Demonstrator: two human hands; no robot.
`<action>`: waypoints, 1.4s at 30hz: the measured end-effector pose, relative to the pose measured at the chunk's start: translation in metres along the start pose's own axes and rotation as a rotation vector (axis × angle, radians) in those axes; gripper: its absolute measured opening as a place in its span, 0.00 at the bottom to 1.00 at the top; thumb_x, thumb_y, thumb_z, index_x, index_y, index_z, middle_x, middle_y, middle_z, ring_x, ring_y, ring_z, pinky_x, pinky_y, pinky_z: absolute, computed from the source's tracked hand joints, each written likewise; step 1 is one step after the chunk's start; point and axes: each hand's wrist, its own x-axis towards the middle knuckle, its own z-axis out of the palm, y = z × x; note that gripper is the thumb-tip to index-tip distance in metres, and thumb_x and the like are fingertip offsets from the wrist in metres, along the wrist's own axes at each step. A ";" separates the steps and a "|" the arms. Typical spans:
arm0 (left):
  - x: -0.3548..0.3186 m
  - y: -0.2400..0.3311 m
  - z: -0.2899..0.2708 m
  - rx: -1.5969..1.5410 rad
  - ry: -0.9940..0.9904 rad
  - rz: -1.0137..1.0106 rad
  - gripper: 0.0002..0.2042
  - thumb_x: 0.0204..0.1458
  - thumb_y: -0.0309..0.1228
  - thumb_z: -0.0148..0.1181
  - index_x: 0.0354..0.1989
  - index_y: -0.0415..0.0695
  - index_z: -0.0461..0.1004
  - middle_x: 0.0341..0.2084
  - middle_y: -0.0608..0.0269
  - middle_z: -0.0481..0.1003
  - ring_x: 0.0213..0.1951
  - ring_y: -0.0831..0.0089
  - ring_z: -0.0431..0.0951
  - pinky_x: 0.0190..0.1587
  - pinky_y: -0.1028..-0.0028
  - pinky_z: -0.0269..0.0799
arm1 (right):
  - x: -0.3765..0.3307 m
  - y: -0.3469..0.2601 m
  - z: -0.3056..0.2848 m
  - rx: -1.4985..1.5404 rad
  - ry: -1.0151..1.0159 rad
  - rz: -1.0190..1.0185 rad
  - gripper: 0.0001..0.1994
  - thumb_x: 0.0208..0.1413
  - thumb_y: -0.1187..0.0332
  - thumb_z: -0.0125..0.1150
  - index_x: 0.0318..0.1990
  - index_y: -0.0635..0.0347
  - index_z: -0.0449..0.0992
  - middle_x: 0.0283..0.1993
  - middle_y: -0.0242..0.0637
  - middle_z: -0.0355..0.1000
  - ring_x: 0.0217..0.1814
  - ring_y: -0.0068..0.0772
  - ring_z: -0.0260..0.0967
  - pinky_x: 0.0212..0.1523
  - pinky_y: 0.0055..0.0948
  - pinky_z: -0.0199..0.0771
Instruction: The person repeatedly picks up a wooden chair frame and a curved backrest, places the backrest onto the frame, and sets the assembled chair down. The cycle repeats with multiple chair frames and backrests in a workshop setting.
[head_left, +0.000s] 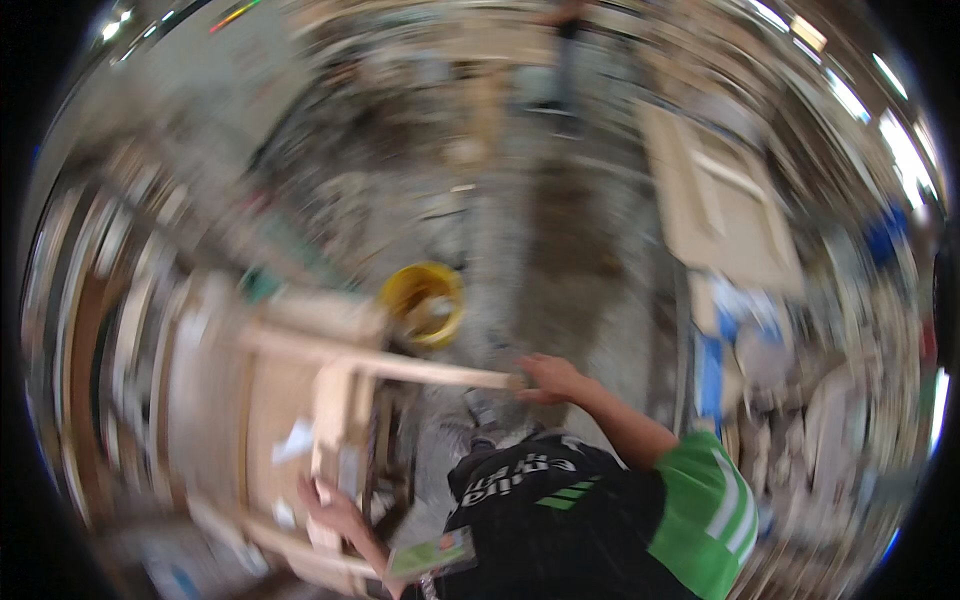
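Note:
A pale wooden frame (337,400) with jointed bars stands at my left, smeared by motion. One long bar (440,370) of it reaches right, to my right hand (555,380). The fingers of that hand lie about the bar's end, one above it and others below. Lower down, my left hand (338,515) rests against an upright piece of the frame, its fingers apart and not wrapped round the wood. A white scrap (293,443) lies on a wooden panel inside the frame.
A yellow bucket (455,325) with something in it stands on the floor ahead. Wooden panels (720,195) lean at the right, above blue and white wrapping (735,310). Boards (90,340) are stacked at far left. A person (567,60) stands at the back.

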 end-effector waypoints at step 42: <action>-0.221 0.200 0.128 -0.053 -1.169 0.682 0.16 0.54 0.34 0.66 0.47 0.37 0.80 0.30 0.47 0.83 0.32 0.53 0.85 0.38 0.58 0.78 | -0.593 0.310 -0.278 -0.080 1.654 1.516 0.30 0.59 0.49 0.51 0.53 0.73 0.72 0.49 0.65 0.77 0.54 0.67 0.76 0.58 0.54 0.72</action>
